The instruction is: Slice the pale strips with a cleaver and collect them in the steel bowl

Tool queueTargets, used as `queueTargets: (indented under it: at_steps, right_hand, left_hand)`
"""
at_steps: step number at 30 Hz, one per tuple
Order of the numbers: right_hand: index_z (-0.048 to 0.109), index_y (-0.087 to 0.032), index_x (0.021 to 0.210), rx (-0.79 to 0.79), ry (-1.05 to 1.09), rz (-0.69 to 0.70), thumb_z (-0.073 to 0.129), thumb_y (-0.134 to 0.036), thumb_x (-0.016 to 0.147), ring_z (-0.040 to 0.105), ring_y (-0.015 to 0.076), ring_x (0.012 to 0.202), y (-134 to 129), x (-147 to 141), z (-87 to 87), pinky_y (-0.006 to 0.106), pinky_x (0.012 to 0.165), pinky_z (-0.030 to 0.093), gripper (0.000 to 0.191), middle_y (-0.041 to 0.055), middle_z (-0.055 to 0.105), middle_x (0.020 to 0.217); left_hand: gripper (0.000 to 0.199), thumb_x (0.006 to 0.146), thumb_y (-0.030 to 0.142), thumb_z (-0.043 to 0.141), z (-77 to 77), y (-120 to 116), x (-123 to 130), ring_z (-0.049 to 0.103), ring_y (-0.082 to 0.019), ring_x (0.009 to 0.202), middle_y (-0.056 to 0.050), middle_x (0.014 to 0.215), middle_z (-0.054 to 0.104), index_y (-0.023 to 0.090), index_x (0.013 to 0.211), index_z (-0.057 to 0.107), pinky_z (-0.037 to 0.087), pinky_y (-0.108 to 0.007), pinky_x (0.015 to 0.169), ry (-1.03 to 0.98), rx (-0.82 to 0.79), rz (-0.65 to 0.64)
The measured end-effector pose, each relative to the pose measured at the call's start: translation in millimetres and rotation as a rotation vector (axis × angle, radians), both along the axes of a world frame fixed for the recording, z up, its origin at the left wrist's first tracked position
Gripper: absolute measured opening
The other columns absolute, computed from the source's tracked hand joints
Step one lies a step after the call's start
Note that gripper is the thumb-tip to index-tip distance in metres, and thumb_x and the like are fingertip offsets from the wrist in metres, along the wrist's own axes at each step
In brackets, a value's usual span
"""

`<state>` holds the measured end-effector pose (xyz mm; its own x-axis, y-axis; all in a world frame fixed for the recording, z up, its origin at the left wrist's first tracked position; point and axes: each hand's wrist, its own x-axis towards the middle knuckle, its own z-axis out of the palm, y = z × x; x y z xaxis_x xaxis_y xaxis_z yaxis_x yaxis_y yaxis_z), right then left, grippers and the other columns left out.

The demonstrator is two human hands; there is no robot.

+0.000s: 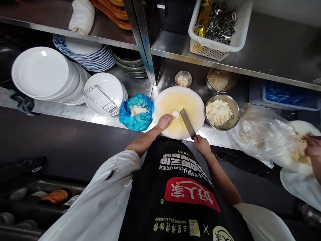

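Observation:
A round white cutting board (160,95) with a yellowish middle lies in front of me. My right hand (202,146) is closed around the handle of a cleaver (188,124), its blade over the right half of the board. My left hand (165,122) rests on the board's left side, fingers curled against a small pale piece of food (175,114), whose kind I cannot make out. Left of the board, a blue plastic bag (125,117) holds more pale food. To the right stands a metal bowl (235,121) of thin pale slices.
Behind the board are a small bowl of chopped bits (182,80) and a bowl of shreds (218,80). Stacked white plates (41,72) stand left, with a wire rack (100,98). A shelf edge (173,55) overhangs. At right, a co-worker's hand (313,147) works beside a clear bag (263,130).

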<state>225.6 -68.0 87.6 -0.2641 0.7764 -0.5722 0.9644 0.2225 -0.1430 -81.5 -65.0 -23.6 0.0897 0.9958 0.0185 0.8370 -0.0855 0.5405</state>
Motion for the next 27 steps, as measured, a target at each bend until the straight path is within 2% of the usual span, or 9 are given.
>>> queueTargets:
  at_steps: [6, 9, 14, 16, 20, 25, 27]
  right_hand:
    - [0.063, -0.015, 0.118, 0.068, 0.005, 0.05, 0.033, -0.036, 0.106, 0.068, 0.0237, 0.087, -6, -10, 3.4, 0.028, 0.073, 0.04, 0.039, 0.0126, 0.073, 0.097]
    - [0.059, -0.013, 0.127, 0.082, 0.026, 0.061, 0.03, -0.034, 0.106, 0.068, 0.0246, 0.093, -4, -19, 2.3, 0.029, 0.077, 0.041, 0.041, 0.0144, 0.073, 0.104]
    - [0.065, -0.014, 0.111, -0.051, -0.093, 0.072, 0.036, -0.032, 0.104, 0.069, 0.025, 0.09, 0, -11, 4.5, 0.029, 0.074, 0.041, 0.035, 0.0146, 0.073, 0.097]
    - [0.065, -0.015, 0.109, -0.019, -0.081, 0.081, 0.035, -0.034, 0.105, 0.068, 0.0248, 0.088, -2, -5, 7.3, 0.029, 0.073, 0.04, 0.036, 0.0139, 0.073, 0.094]
    - [0.063, -0.013, 0.118, 0.062, 0.011, 0.078, 0.031, -0.035, 0.106, 0.068, 0.0245, 0.089, -12, -6, 8.2, 0.029, 0.074, 0.04, 0.04, 0.0141, 0.073, 0.097]
    - [0.066, -0.013, 0.106, -0.046, -0.078, 0.073, 0.036, -0.031, 0.105, 0.068, 0.0237, 0.087, -18, -12, 8.8, 0.028, 0.072, 0.038, 0.035, 0.0143, 0.072, 0.094]
    - [0.065, -0.014, 0.107, -0.022, -0.051, 0.067, 0.034, -0.033, 0.106, 0.067, 0.0233, 0.086, -21, -11, 10.7, 0.028, 0.071, 0.038, 0.037, 0.0131, 0.072, 0.091]
  left_hand:
    - [0.027, 0.097, 0.02, 0.05, -11.9, -4, -4, 0.062, -0.022, 0.111, -0.009, 0.115, 0.07, 0.019, 0.116, 0.07, 0.05, -0.037, 0.1, -0.015, -0.027, 0.024]
    - [0.027, 0.097, 0.018, 0.048, -11.7, -6, -6, 0.061, -0.022, 0.112, -0.009, 0.114, 0.07, 0.021, 0.107, 0.073, 0.05, -0.036, 0.1, -0.008, -0.021, -0.044]
    - [0.028, 0.094, 0.014, 0.05, -8.4, -3, -11, 0.062, -0.022, 0.107, -0.01, 0.112, 0.069, 0.02, 0.102, 0.075, 0.049, -0.037, 0.098, 0.067, -0.039, -0.122]
    - [0.027, 0.093, 0.014, 0.05, -8.2, -2, -12, 0.061, -0.022, 0.106, -0.01, 0.111, 0.069, 0.02, 0.103, 0.075, 0.049, -0.037, 0.097, 0.104, -0.033, -0.146]
    - [0.026, 0.092, 0.013, 0.052, -11.7, -1, -13, 0.061, -0.023, 0.103, -0.01, 0.108, 0.068, 0.018, 0.104, 0.075, 0.049, -0.036, 0.096, 0.153, -0.001, -0.17]
    - [0.025, 0.092, 0.012, 0.053, -20.3, -2, -14, 0.062, -0.023, 0.098, -0.011, 0.104, 0.069, 0.016, 0.103, 0.075, 0.049, -0.037, 0.092, 0.162, 0.04, -0.162]
    - [0.025, 0.092, 0.012, 0.053, -23.4, -2, -15, 0.062, -0.023, 0.097, -0.011, 0.104, 0.069, 0.016, 0.103, 0.075, 0.049, -0.037, 0.091, 0.148, 0.048, -0.149]
